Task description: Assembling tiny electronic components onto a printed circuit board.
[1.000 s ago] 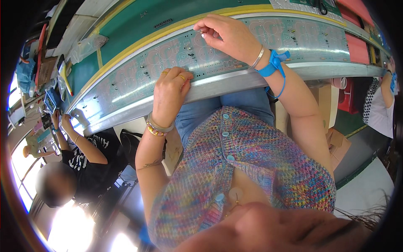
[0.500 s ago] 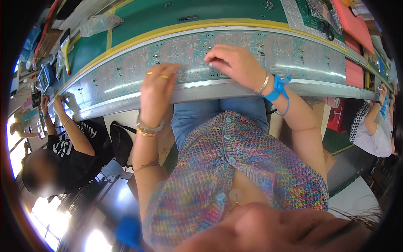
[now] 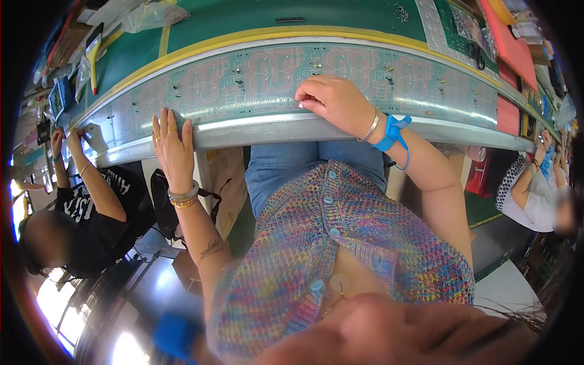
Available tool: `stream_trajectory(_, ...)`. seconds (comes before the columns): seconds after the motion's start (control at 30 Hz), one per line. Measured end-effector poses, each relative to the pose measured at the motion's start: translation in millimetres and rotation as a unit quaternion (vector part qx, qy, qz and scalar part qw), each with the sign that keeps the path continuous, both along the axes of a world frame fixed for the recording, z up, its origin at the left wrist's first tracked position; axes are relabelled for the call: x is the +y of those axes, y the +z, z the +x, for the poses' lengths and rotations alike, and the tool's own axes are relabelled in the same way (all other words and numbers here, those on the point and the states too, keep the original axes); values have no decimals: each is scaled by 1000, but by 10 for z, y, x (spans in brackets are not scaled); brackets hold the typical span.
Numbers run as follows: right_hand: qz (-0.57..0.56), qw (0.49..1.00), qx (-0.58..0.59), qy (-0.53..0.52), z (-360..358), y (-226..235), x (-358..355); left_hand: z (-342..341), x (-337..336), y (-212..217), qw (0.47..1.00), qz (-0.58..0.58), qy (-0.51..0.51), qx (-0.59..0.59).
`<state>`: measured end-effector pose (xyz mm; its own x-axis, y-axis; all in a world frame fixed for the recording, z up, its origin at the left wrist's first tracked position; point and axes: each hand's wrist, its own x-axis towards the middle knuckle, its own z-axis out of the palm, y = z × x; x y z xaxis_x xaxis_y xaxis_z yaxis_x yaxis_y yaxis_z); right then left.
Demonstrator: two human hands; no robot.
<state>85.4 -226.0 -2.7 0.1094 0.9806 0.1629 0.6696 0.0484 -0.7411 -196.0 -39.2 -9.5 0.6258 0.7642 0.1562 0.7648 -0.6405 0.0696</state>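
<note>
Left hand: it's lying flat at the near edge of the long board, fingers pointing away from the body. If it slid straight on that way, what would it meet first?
The left hand would first cross the pale green circuit board, meeting its small dark mounted parts just ahead of the fingertips. Depth is unclear.

Bright, even light; glare at lower left, edges bent by fisheye.

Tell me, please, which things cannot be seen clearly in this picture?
- Head view: right hand curls on the circuit board; its fingertips hide whatever they pinch.
- Parts on the board are too small to identify.
- Bench items at the top right are cut off by the dark rim.
- The co-worker's hands on the left are small and bent by the fisheye.
</note>
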Motion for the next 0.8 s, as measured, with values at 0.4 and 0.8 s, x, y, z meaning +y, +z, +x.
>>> stream_trajectory(0.4, 29, 998, -45, 32, -47, -51, 57, 53, -25, 33, 1000, 12, 3, 4)
stream_trajectory(0.8, 23, 968, -167, -187, 1155, 275, 630, 138, -243, 100, 999, 2, -30, 14)
